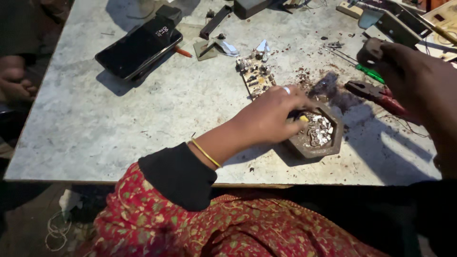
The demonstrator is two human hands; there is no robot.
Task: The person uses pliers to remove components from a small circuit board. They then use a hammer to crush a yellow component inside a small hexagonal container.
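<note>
On the mottled stone table [143, 123], the left hand [269, 114] pinches something yellow over a hexagonal block [318, 133].

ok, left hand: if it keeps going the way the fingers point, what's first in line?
The left hand points right, fingertips already at the rim of the hexagonal dish. First contact would likely be the pale scraps inside it, though depth is unclear.

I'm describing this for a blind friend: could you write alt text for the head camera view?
A person's left hand reaches into a small hexagonal dish of metal scraps on a worn grey table, while the right hand hovers above red-handled pliers. A circuit board and a black phone lie farther back.
</note>
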